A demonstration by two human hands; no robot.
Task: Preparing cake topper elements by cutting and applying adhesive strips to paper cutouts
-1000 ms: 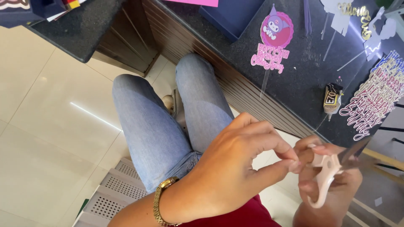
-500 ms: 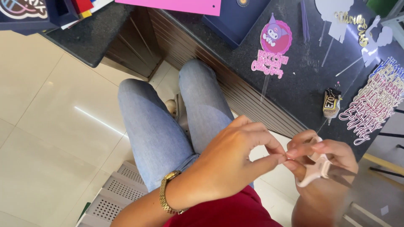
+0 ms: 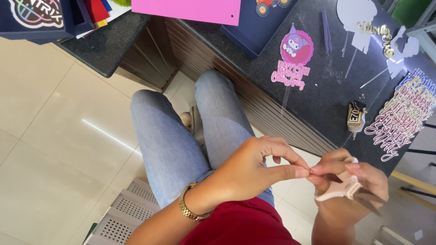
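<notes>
Head view, person seated, legs in blue jeans (image 3: 181,136) over a pale tiled floor (image 3: 59,136).

Left hand (image 3: 254,170): thumb and forefinger closed in a pinch, tips meeting the right hand's fingertips right at the middle of the frame. Something very small seems to be pinched between them, too small to tell what. Gold bracelet (image 3: 190,209) on the left wrist.

Right hand (image 3: 349,179): thumb and forefinger pinched against the left's, remaining fingers curled around pale pink-handled scissors (image 3: 338,190). The handles sit in the palm; a dark blade pokes out toward lower right. So scissors are held in the right hand, just above the lap, near the counter edge but not touching it.

Dark stone counter (image 3: 318,95) runs along the right side. On it: a pink round cake topper with cartoon figure (image 3: 295,47) on a clear stick, a small glue tube (image 3: 355,118) just beside a fanned stack of script-lettered toppers (image 3: 399,120), white silhouette cutouts (image 3: 359,18), a gold script cutout (image 3: 379,31). Pink card sheet (image 3: 190,10) at the top edge, well apart from the hands.
</notes>
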